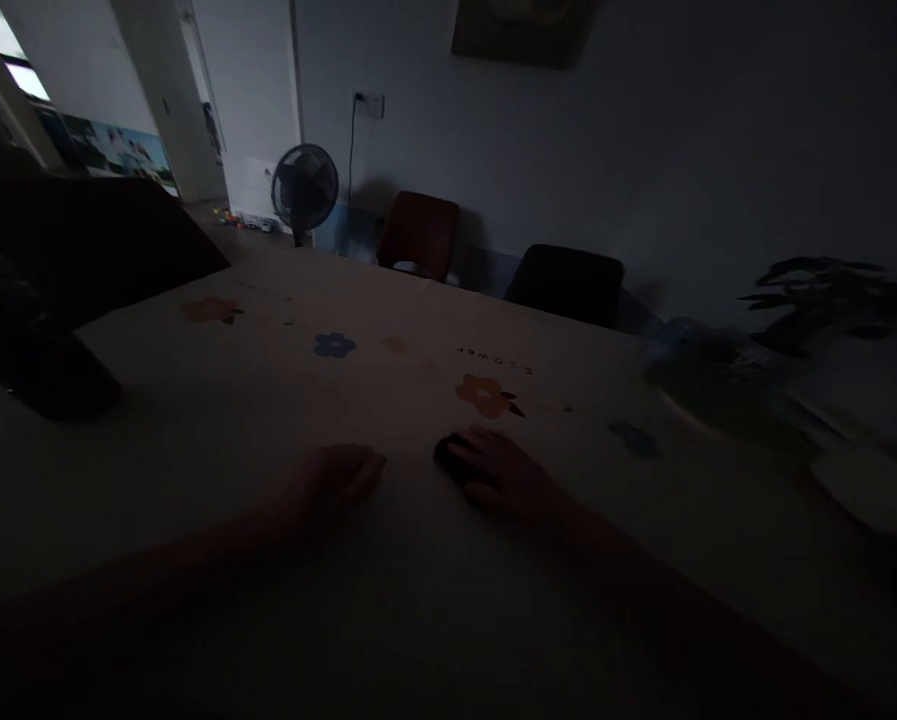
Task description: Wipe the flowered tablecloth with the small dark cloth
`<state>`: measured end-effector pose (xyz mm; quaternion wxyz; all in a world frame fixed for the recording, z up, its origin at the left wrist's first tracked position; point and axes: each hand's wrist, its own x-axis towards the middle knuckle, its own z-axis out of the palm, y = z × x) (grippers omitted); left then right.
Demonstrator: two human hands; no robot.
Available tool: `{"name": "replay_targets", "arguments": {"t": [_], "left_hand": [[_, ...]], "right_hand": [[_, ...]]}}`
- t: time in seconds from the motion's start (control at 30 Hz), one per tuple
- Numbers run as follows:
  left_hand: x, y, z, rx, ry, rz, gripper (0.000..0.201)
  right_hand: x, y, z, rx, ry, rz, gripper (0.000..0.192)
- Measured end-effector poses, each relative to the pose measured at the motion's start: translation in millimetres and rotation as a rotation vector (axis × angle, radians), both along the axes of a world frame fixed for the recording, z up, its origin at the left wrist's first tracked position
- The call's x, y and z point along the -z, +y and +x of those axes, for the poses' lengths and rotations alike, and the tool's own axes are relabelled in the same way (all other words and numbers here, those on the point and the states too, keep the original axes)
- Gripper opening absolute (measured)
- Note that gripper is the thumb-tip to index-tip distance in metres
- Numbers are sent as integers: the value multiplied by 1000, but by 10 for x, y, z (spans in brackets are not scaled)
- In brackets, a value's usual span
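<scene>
In the dim head view, a dark computer mouse (452, 458) rests on the pale tablecloth (283, 420). My right hand (504, 470) lies over it, fingers draped along its top and side. To the left, apart from the mouse, my left hand (343, 475) rests on the cloth with its fingers curled in; nothing shows in them. Just beyond my right hand is a printed orange flower (484, 396) on the cloth. Poor light hides the finer detail of both hands.
A dark shape (58, 370) I cannot make out stands at the left. To the right are a green item (718, 410) and a leafy plant (823, 290). Behind the table are a fan (305, 188), a brown chair (420, 232) and a black chair (568, 283).
</scene>
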<state>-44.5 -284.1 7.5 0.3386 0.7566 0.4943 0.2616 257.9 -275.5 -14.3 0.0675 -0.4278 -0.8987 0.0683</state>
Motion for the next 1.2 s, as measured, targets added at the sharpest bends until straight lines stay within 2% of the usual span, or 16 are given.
{"name": "replay_targets", "arguments": {"t": [0.07, 0.13, 0.2, 0.27, 0.33, 0.43, 0.57, 0.67, 0.73, 0.83, 0.93, 1.0, 1.07, 1.13, 1.2], "left_hand": [[10, -2, 10, -13, 4, 19, 43], [44, 0, 29, 11, 20, 57, 43], [105, 5, 51, 53, 44, 141, 41], [176, 12, 73, 78, 64, 230, 38], [233, 17, 86, 80, 87, 281, 38], [251, 18, 86, 82, 128, 279, 38], [205, -5, 63, 131, 95, 290, 36], [269, -32, 41, 104, 64, 324, 37], [406, -32, 26, 92, 65, 301, 38], [712, 26, 16, 107, 90, 180, 38], [1018, 130, 47, 82, 141, 82, 40], [1166, 186, 97, 68, 170, 42, 41], [1247, 214, 157, 49, 180, 18, 42], [1240, 217, 204, 27, 170, 35, 44], [1135, 203, 220, 17, 149, 83, 46]], "right_hand": [[5, -298, -58, -105, 13, 49, 59], [14, -460, -84, -166, 28, 107, 62], [22, -456, -108, -177, 29, 130, 65], [22, -290, -149, -154, 19, 100, 58], [20, 8, -203, -101, -3, 34, 52], [24, 611, -257, 18, -7, -24, 58], [24, 1511, -205, 191, -54, -21, 54], [18, 2110, -83, 364, -94, 3, 48], [21, 2429, 12, 523, -83, 52, 48], [35, 2797, 114, 815, -66, 114, 54], [38, 3091, 99, 956, -72, 79, 58], [26, 3251, 3, 906, -90, 54, 57], [5, 3363, -163, 746, -114, 58, 50], [-14, 3406, -395, 530, -136, 71, 44], [-22, 3358, -669, 313, -153, 83, 42]]}}
